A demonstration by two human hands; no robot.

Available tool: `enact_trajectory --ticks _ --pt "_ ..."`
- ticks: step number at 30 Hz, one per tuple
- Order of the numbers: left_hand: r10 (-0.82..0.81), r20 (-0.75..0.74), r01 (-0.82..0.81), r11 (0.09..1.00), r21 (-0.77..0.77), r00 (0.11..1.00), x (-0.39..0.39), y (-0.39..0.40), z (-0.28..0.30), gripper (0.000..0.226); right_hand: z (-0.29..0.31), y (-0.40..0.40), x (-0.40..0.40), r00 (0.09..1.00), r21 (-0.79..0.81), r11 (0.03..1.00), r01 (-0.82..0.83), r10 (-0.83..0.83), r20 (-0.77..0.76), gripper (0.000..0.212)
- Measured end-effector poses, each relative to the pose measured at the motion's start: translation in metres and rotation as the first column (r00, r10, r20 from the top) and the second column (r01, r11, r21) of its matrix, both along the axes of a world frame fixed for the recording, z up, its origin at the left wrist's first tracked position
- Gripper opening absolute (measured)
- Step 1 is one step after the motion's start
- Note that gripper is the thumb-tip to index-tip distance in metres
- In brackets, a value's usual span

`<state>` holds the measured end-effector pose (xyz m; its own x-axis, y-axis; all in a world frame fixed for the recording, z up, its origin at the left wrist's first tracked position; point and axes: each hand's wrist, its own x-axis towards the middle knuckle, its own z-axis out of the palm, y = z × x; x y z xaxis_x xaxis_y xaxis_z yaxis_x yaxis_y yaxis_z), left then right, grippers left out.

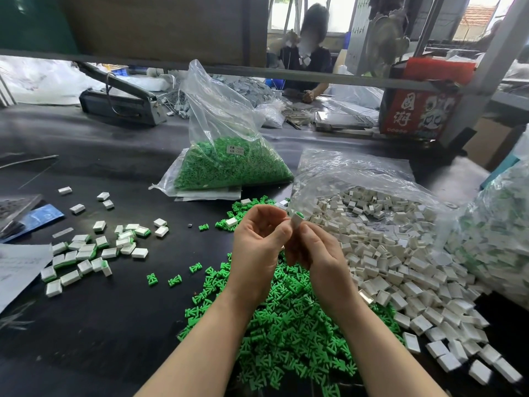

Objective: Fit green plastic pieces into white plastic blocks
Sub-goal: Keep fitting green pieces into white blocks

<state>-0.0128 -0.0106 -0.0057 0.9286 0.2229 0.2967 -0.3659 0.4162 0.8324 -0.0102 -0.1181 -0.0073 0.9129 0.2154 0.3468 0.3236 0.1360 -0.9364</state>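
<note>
White plastic block with a green plastic piece seated in it, pinched by right hand; left hand curled, fingertips touching it. Black worktop bare at eight o'clock.

Matt green plastic pieces, glossy clear bag
</note>
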Motion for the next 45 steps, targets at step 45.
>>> enact_trajectory --ticks 45 --pt "0.201 -0.556 -0.561 0.559 -0.611 0.806 0.011 0.132 0.001 0.025 -0.004 -0.025 0.009 0.885 -0.811 0.368 0.454 -0.289 0.364 0.014"
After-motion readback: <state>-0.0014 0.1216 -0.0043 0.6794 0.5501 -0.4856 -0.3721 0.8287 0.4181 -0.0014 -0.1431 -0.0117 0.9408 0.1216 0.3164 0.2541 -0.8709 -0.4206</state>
